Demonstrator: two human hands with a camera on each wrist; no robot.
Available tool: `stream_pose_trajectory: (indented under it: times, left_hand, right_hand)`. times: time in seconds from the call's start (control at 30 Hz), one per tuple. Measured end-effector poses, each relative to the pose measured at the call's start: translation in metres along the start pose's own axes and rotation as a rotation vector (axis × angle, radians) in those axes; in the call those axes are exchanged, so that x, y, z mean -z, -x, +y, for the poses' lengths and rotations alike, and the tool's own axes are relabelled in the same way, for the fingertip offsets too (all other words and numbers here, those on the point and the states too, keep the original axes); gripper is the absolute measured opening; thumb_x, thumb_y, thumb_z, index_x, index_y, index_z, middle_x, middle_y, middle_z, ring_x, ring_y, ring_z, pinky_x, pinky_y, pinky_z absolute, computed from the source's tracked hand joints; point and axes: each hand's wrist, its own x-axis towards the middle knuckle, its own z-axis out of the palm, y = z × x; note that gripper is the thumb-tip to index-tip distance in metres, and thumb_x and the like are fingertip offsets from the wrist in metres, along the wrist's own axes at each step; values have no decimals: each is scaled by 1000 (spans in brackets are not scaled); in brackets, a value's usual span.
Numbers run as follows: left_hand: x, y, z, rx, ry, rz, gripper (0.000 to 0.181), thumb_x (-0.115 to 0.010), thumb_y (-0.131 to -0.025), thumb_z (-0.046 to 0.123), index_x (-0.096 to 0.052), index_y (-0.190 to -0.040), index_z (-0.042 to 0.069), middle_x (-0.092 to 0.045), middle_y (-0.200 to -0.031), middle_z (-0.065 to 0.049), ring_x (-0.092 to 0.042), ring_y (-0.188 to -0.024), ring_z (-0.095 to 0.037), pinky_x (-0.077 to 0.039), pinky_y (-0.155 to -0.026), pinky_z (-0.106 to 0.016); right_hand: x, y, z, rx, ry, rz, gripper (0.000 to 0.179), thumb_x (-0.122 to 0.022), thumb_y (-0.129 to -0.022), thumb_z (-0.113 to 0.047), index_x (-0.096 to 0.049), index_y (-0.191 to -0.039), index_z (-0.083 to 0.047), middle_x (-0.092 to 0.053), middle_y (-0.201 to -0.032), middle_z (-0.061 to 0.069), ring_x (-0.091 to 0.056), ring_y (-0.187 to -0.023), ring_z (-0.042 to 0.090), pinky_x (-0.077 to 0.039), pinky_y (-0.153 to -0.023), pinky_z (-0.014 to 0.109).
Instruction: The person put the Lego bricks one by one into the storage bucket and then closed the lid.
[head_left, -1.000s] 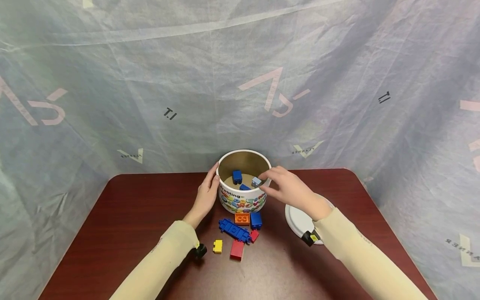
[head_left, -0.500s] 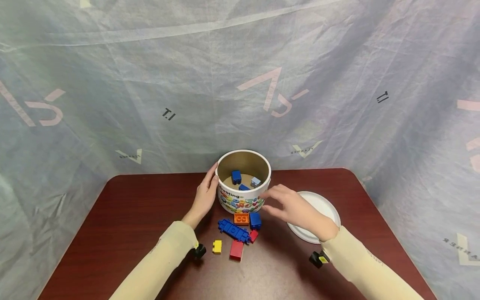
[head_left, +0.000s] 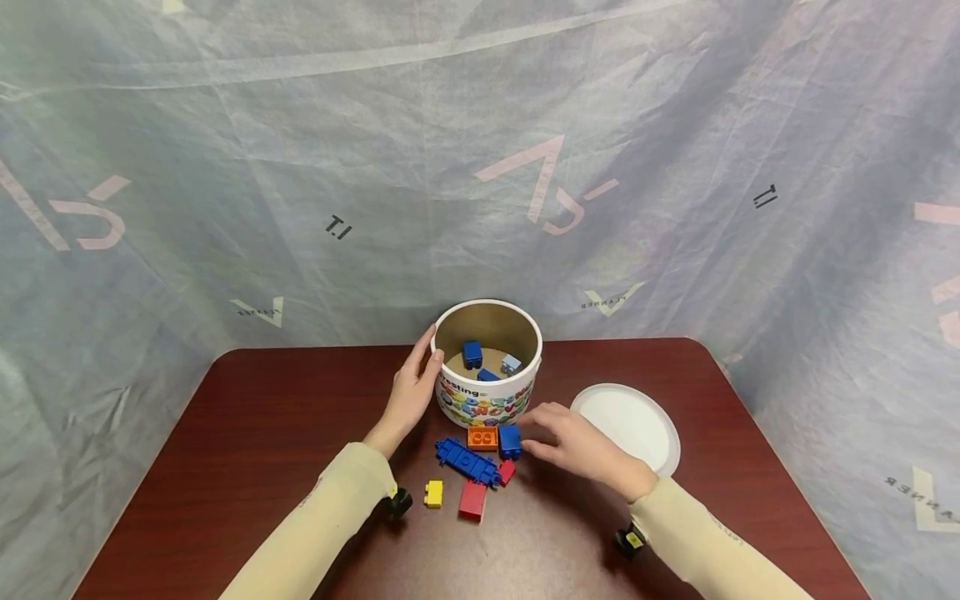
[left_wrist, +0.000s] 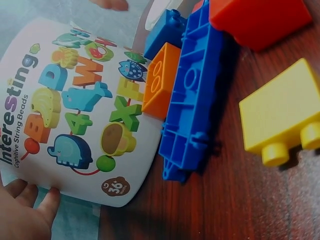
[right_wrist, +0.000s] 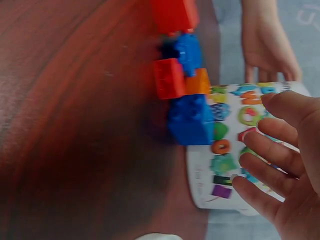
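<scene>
The blue rectangular plastic brick (head_left: 509, 442) lies at the lower centre of the head view, before the white cylindrical printed container (head_left: 486, 405). The right hand (head_left: 576, 442) has come down from the container's rim beside this brick, fingers loose, grasping nothing; the work seems now to concern the brick. The left hand (head_left: 408, 400) rests extended fingers on the container's left side.

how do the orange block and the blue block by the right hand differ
The orange block shows its hollow underside, with round tubes inside; the blue block has a smooth side up, its studs facing the person. The blue block is close to the right hand; the orange block is farther from it. Both lie on the table in front of the tub.
</scene>
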Motion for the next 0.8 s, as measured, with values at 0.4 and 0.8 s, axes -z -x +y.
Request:
stream_pose_trajectory:
  times: [0.4, 0.8]
  left_hand:
    - [-1, 1, 1, 4, 23, -13, 57, -52, -111, 37, -33, -165, 31, -36, -167, -5, -43, -147, -34, -38, -116, -59]
    - [-1, 1, 1, -1, 31, -4, 57, -51, -111, 35, -34, -165, 30, -37, -167, -5, -43, -147, -34, -39, -116, -58]
  right_hand:
    - [-18, 1, 13, -51, 17, -34, 42, -79, -95, -21, -68, -131, -3, -70, -121, 13, -66, -113, 28, -56, -99, 48]
    - [-24, -3, 16, -63, 56, -75, 46, -79, -95, -24, -67, -134, -4, -70, -122, 10, -65, -111, 24, -57, -98, 45]
